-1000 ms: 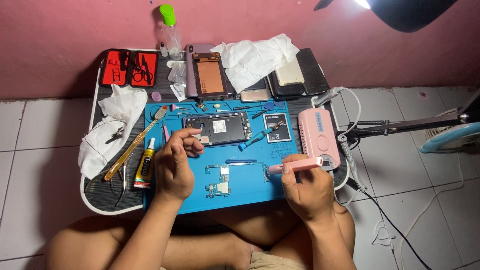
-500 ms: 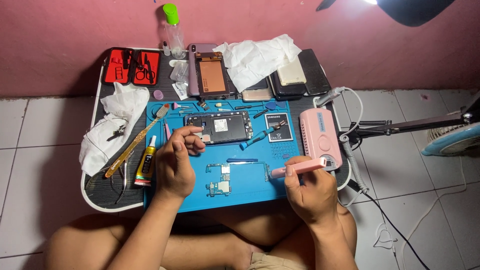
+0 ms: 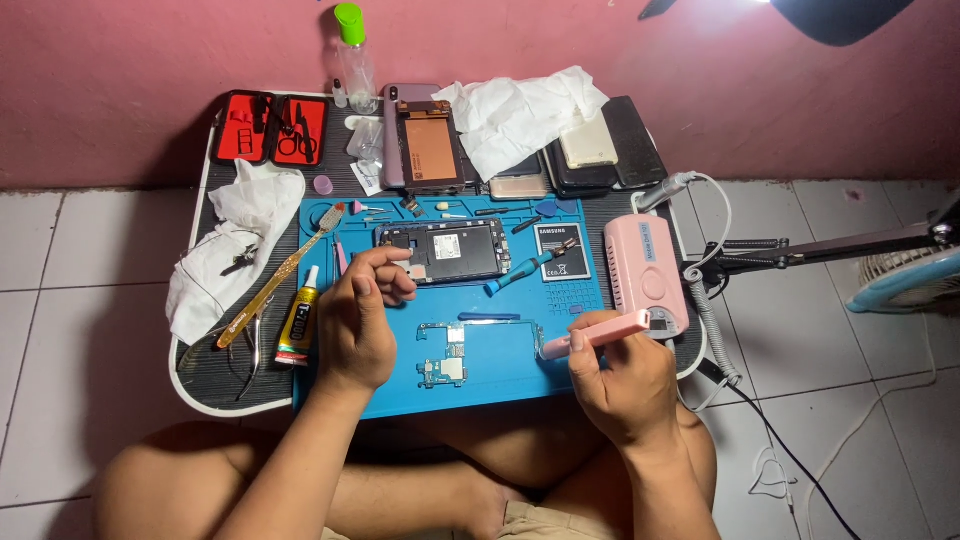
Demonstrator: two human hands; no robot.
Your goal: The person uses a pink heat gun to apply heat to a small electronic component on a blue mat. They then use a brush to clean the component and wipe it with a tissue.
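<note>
My left hand rests on the blue work mat, its fingertips pinched together beside the left end of an opened phone body; what they pinch is too small to tell. My right hand grips a pink pen-shaped tool, whose tip points left toward a green circuit board lying in the middle of the mat. A blue-handled screwdriver lies between the phone body and a phone battery.
A pink box-shaped unit with a grey hose stands at the mat's right. A glue tube, a toothbrush, tweezers, white cloths, a red tool case, a clear bottle and several phones crowd the small table. Tiled floor surrounds it.
My right hand with the pink tool has shifted slightly left and down toward the circuit board. My left hand has stayed by the phone body.
</note>
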